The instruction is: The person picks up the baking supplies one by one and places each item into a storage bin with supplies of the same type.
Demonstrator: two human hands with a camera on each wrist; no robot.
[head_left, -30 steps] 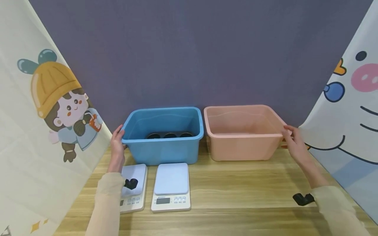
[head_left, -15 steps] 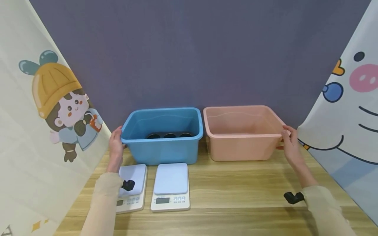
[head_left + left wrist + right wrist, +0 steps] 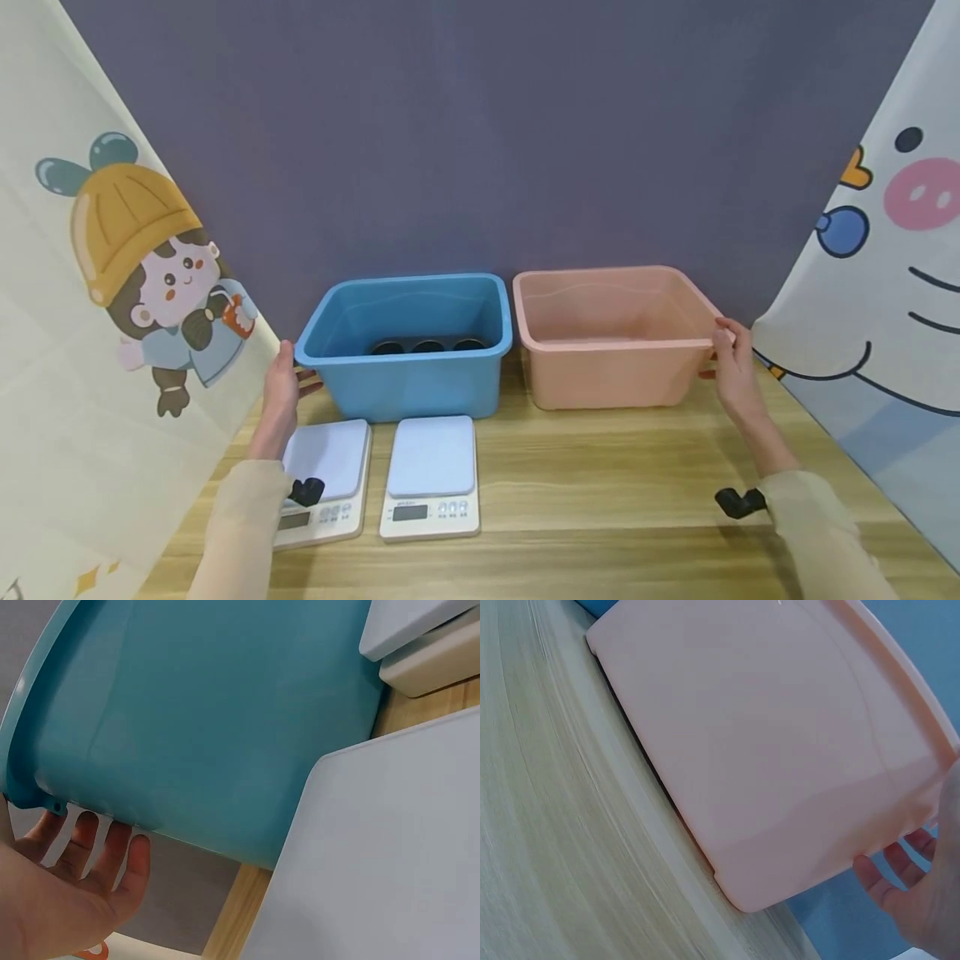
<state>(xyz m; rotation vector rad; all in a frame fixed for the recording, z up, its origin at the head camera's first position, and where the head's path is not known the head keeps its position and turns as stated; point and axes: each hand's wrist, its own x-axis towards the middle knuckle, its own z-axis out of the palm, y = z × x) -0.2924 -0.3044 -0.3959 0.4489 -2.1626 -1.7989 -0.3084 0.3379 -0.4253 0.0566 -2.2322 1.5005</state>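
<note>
A blue plastic bin (image 3: 420, 387) and a pink plastic bin (image 3: 603, 375) stand side by side on the wooden table. At the blue bin's left end is my left hand (image 3: 281, 392). Its thumb points up beside the rim, and its loosely spread fingers reach under it in the left wrist view. My right hand (image 3: 738, 379) holds the pink bin's right rim, thumb on top and fingers below against the side wall; in the right wrist view the thumb's tip is out of sight. Three dark round-topped things (image 3: 428, 346) sit inside the blue bin, their lower parts hidden.
Two white kitchen scales, a left one (image 3: 327, 467) partly behind my left forearm and another (image 3: 431, 475), lie in front of the blue bin. A dark curtain (image 3: 480, 133) hangs behind. Printed cloths stand at the left (image 3: 45, 333) and right (image 3: 900, 333).
My left hand has slid down and left, its thumb coming off the blue rim and its fingers straightening. The blue bin's left end has shifted slightly left. The right hand stays at the pink rim.
</note>
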